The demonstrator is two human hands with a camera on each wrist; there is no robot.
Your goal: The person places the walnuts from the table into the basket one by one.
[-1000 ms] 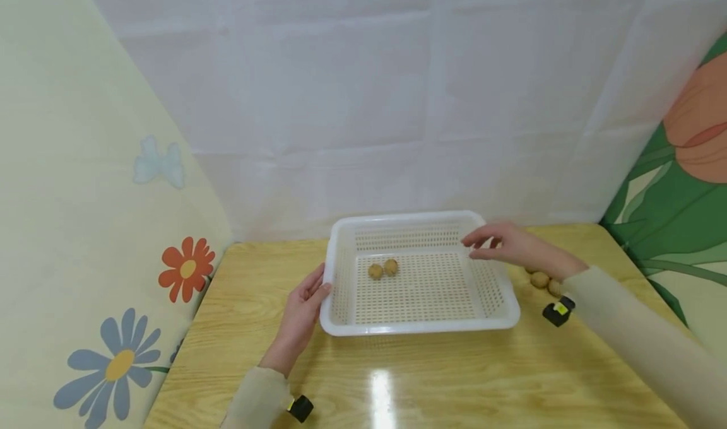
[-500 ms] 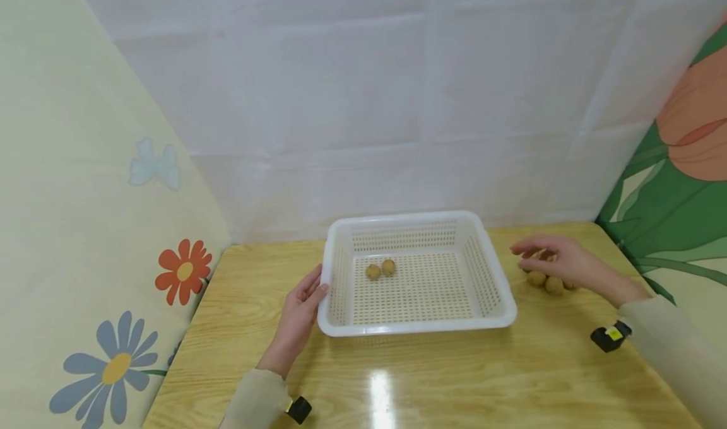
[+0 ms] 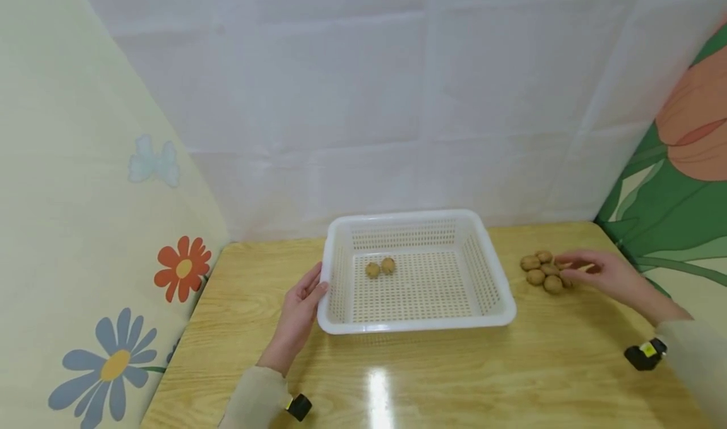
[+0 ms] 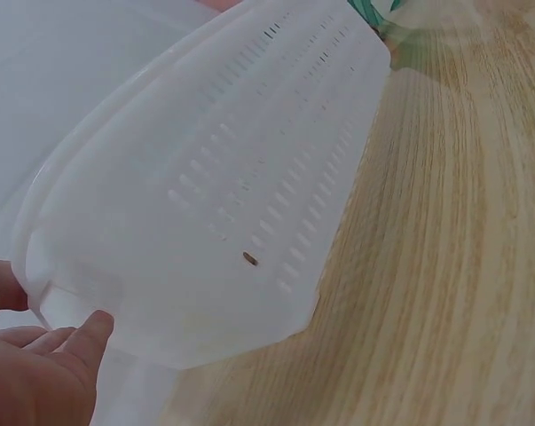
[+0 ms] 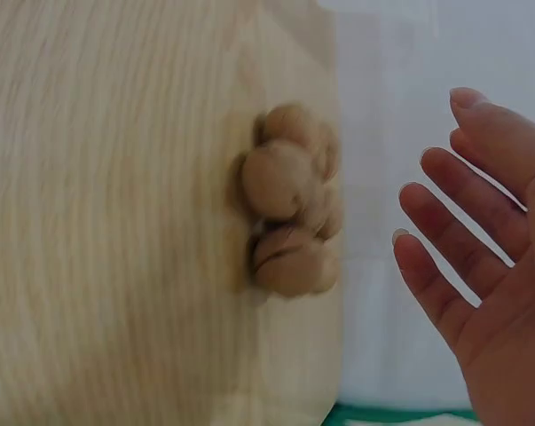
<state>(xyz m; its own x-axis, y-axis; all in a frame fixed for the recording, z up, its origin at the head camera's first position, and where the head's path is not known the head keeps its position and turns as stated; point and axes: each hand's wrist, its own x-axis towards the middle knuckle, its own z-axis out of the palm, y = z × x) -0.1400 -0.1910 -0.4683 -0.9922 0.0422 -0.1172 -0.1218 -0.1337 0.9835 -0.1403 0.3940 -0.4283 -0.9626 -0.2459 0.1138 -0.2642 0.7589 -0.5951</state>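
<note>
Left grip (image 3: pixel 298 299) pinches the left rim of a white slotted basket (image 3: pixel 417 327) between thumb and fingers; its forearm, in a cream sleeve (image 3: pixel 255 397), slants up from the bottom edge. Each cuff carries a black wrist camera (image 3: pixel 299 409); the right one shows a yellow patch (image 3: pixel 649 349), any print on it too small to read. From the lower right the other forearm reaches inward, its right grip (image 3: pixel 608 276) loosely spread, fingers apart and gently bent, just beside a cluster of walnuts (image 3: pixel 535 277); whether they touch cannot be told. Basket and cluster sit on the wood-grain bench (image 3: pixel 454 372), with two walnuts (image 3: pixel 388 265) side by side on the basket's floor. Beyond hangs a creased white cloth (image 3: pixel 341 101).
</note>
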